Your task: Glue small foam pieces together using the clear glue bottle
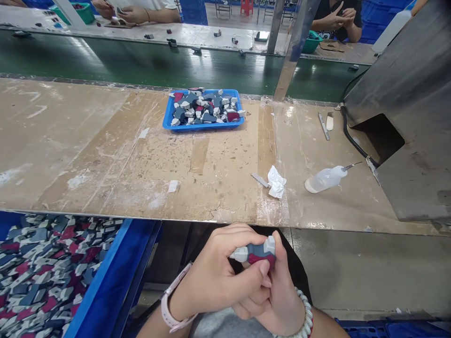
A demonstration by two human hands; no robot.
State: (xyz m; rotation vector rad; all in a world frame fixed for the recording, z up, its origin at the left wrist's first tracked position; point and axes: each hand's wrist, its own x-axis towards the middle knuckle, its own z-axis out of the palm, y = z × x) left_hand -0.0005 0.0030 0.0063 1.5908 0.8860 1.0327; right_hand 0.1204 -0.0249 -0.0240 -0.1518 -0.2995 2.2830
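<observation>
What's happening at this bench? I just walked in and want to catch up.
A person holds a small grey, red and white plastic piece in both hands, left hand and right hand, below the edge of the worn brown workbench. On the bench sit a blue plastic tray of similar pieces, a crumpled white tissue and a clear squeeze bottle lying on its side. A large blue bin of pieces stands lower left.

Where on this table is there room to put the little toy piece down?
The worn brown tabletop is bare left of the blue plastic tray of pieces, and in front of the tray up to the crumpled white tissue. It is crowded at the right, around the clear squeeze bottle and the grey metal housing.
</observation>
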